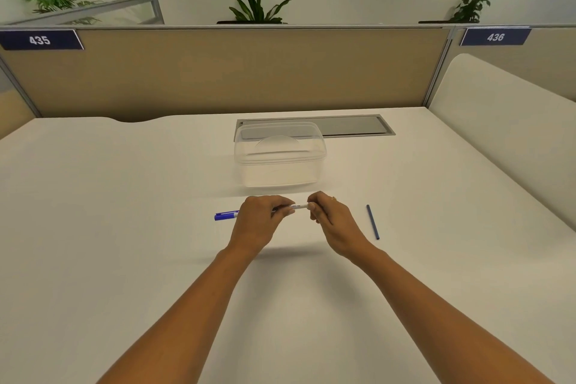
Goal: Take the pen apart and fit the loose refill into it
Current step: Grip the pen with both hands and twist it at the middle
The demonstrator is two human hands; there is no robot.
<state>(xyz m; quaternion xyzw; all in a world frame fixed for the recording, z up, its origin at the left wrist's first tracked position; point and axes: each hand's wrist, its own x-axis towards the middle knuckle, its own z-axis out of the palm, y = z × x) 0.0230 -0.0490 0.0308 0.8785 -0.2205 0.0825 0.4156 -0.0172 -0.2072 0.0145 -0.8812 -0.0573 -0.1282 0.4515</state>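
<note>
A white-barrelled pen with a blue capped end (226, 215) is held level just in front of the clear, lidded, rectangular plastic container (279, 154), above the white desk (124, 196). The left hand (260, 221) curls around the middle of the barrel, and the blue end sticks out past it to the container's left. The right hand (333, 221) pinches the pen's other end between thumb and fingertips. The thin dark-blue loose refill (373, 222) lies flat on the desk, in front of the container and to its right, apart from both hands. Behind the container sits a grey rectangular desk flap (352, 125). Further back, partition labels read 435 (40, 40) and 436 (495, 37).
</note>
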